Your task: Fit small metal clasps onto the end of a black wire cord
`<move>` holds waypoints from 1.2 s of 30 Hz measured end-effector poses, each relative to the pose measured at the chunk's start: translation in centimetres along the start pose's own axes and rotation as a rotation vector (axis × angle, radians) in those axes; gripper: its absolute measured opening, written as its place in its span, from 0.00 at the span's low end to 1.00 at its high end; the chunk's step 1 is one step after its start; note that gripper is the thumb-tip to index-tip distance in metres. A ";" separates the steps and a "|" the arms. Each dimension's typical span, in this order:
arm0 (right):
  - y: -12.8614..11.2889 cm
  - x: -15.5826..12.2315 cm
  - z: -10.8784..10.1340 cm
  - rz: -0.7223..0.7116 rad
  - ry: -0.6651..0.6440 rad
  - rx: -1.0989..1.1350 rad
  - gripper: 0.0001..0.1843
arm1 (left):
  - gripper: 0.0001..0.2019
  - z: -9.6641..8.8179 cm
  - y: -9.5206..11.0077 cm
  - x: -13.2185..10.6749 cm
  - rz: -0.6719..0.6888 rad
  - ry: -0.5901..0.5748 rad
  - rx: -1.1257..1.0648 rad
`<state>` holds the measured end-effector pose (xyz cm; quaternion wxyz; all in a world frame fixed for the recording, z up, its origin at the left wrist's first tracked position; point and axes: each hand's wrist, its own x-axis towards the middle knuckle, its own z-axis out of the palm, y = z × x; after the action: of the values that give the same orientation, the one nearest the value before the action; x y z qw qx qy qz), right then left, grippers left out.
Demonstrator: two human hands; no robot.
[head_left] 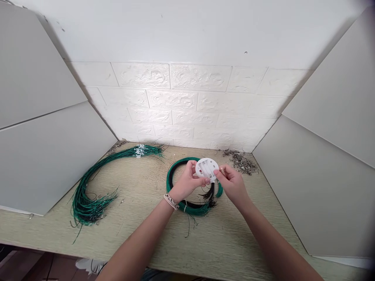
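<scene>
White round battery case [206,168] sits held between both hands, just above the wooden table [234,238] near the back wall. The left hand [187,182] is curled closed on its left edge, thumb over the face; the right hand [232,184] pinches its right edge with thumb and forefinger. Under them lies a coil of green and black wires [170,178]. A long bundle of green wires [88,207] lies well apart to the left, and a pile of wire scraps [241,162] sits near the right hand.

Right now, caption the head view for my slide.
Left hand and right hand hold a round white battery holder above a coiled green-and-black wire bundle on a wooden bench.
</scene>
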<state>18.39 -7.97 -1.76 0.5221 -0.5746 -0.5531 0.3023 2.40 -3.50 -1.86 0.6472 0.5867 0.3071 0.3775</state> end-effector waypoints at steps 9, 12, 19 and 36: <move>-0.1 0.1 -0.6 0.048 -0.246 -0.154 0.16 | 0.13 -1.9 0.7 0.3 0.131 -0.065 0.527; -0.4 0.1 -0.3 0.079 -0.122 -0.038 0.18 | 0.15 -1.3 0.5 0.3 0.081 0.051 0.351; -0.3 -0.2 0.2 0.069 -0.015 0.031 0.20 | 0.16 -0.2 0.3 -0.1 -0.024 -0.014 0.118; 0.5 -0.1 0.5 0.134 0.043 0.163 0.20 | 0.19 0.4 0.0 -0.4 0.070 0.026 0.286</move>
<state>18.07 -7.84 -2.42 0.5576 -0.5720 -0.4758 0.3681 2.51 -4.10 -1.88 0.5393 0.6783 0.3457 0.3599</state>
